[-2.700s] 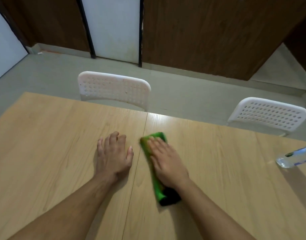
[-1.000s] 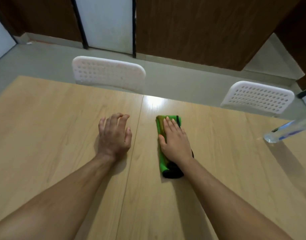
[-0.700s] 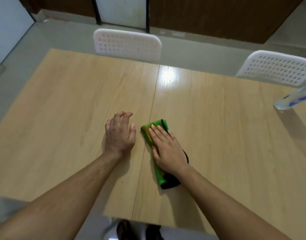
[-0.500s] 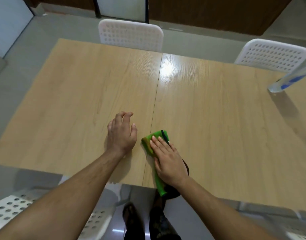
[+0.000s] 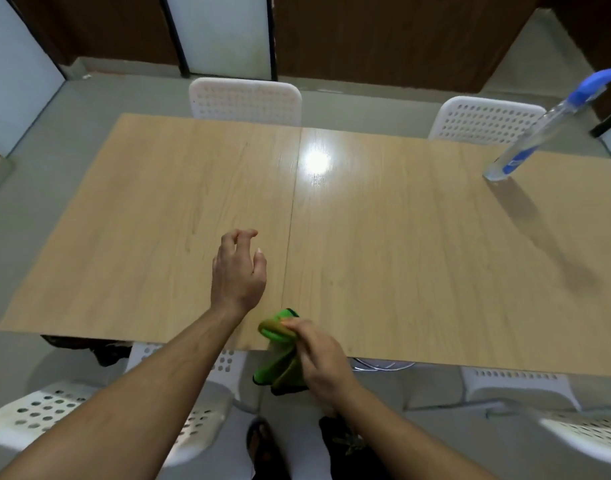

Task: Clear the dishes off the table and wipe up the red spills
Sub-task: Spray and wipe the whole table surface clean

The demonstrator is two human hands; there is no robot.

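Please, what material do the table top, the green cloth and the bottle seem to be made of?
Table top: probably wood-look laminate; printed grain, a glossy light reflection, a seam down the middle.
Green cloth: soft fabric, perhaps microfibre; it folds and droops from the right hand.
Bottle: clear plastic, it seems; see-through body, blue cap.

right hand (image 5: 323, 362) grips green cloth (image 5: 278, 355) at table (image 5: 401, 237) edge — left hand (image 5: 238, 271) hovers.

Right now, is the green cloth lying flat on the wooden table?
No, the right hand grips the green cloth bunched, hanging past the wooden table's near edge.
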